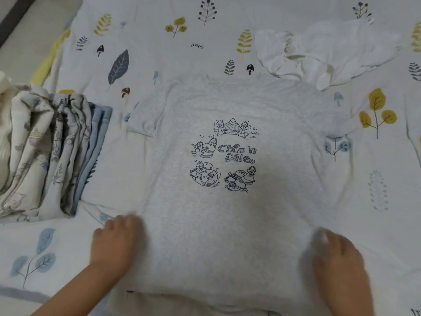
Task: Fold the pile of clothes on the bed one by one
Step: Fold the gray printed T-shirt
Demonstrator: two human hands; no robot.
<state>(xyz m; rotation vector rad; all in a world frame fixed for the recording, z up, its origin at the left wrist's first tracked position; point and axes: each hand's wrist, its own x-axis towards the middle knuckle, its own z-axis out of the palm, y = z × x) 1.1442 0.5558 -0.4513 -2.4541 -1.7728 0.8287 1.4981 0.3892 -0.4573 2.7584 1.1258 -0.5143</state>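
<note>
Between my hands lies a grey T-shirt [227, 213] of soft, matt, heathered cloth with a dark line print. Under it the bedsheet [159, 42] is smooth, matt cotton-like cloth printed with leaves and mushrooms. Beyond my left hand [114, 242] a stack of folded clothes [52, 151] is thin printed fabric; beyond my right hand [337, 258] a crumpled white garment [330, 51] looks light and matt.

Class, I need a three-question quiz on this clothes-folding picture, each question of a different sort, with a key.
1. True or false: the grey T-shirt lies print side up.
2. The folded stack lies nearer which hand: A left hand, B right hand?
3. Fill in: a crumpled ___ garment lies past the shirt's right shoulder.

Key: 1 true; 2 A; 3 white.
</note>
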